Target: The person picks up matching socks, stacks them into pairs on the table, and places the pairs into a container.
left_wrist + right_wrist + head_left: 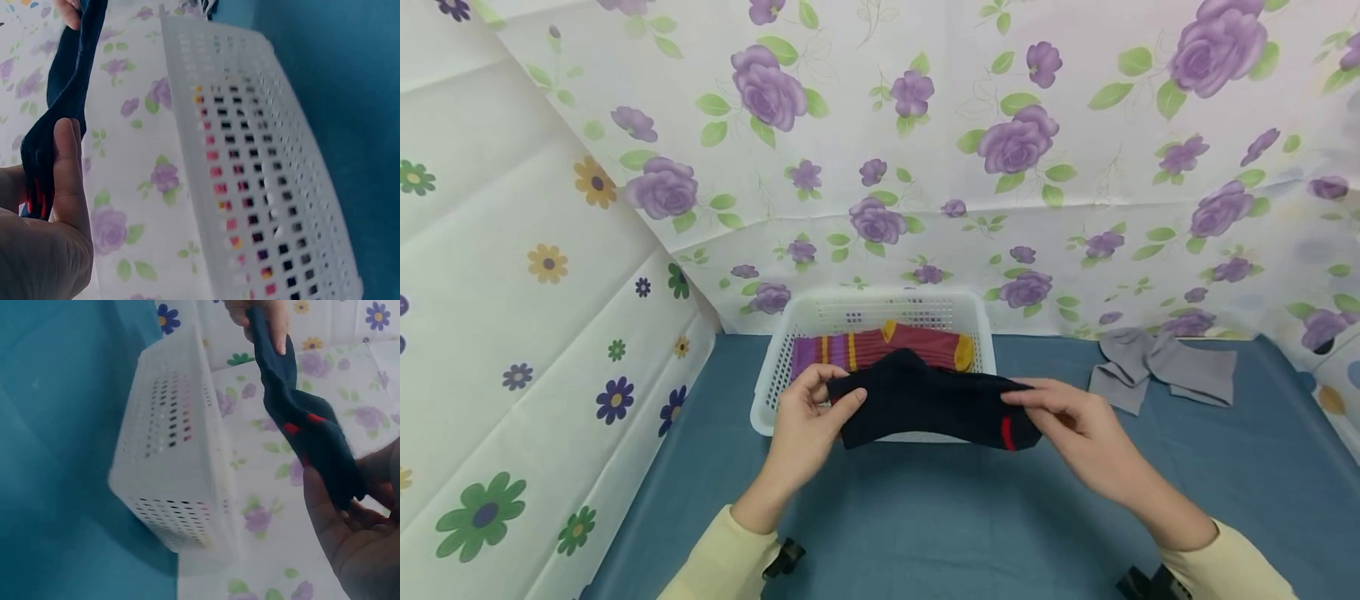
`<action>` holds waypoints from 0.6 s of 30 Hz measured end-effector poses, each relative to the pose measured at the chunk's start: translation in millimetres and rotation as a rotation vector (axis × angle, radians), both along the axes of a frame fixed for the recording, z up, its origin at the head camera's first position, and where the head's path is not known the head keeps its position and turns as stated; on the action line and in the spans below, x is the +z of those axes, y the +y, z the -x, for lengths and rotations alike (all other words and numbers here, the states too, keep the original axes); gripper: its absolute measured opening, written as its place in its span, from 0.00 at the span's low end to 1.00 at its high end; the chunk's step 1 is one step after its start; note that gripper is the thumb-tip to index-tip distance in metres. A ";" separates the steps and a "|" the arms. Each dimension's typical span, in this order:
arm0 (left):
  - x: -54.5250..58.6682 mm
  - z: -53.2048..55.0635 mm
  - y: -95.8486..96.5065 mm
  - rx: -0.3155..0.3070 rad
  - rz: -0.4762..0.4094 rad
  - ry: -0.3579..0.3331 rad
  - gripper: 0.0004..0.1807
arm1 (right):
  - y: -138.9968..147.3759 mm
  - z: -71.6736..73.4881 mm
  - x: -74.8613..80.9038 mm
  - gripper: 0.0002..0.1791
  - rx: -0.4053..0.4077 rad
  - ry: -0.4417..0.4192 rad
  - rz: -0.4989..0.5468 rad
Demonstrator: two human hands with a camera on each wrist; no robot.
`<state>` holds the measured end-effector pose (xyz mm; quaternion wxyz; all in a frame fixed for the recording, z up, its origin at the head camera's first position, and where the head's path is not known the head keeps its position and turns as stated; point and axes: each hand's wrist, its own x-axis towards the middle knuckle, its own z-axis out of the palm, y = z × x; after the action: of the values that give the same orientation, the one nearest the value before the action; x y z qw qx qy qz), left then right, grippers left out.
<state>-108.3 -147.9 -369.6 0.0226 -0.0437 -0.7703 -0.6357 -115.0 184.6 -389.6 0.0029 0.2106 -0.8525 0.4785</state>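
Note:
A dark navy sock (925, 404) with a red stripe near one end is stretched sideways between both hands, in front of and above the basket's near rim. My left hand (808, 421) pinches its left end between thumb and fingers. At the striped right end, my right hand (1082, 429) pinches the sock with thumb and fingertips. Both wrist views show the sock (69, 81) held in the air beside the basket. Inside the white plastic basket (763, 400) lie maroon and purple striped socks (910, 343) with yellow heel and toe; the navy sock partly hides them.
A pair of grey socks (1165, 367) lies spread on the blue cloth (970, 525), right of the basket. Flower-printed sheets (1075, 208) stand behind the table and along its sides.

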 end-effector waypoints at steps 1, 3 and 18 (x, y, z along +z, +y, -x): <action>-1.9 4.1 -2.9 0.008 -0.005 -0.001 0.15 | -2.3 4.2 3.0 0.14 -0.008 -0.007 -0.015; -3.7 12.9 -9.4 0.025 -0.007 -0.023 0.18 | -7.5 12.7 9.6 0.16 -0.030 -0.008 -0.048; 16.5 76.5 -44.6 0.059 0.246 -0.094 0.26 | -52.9 78.0 43.4 0.21 -0.035 0.026 -0.309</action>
<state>-184.8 -192.4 -353.1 -0.0006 0.0064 -0.8435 -0.5370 -193.0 131.7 -346.2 -0.0102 0.1998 -0.9194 0.3386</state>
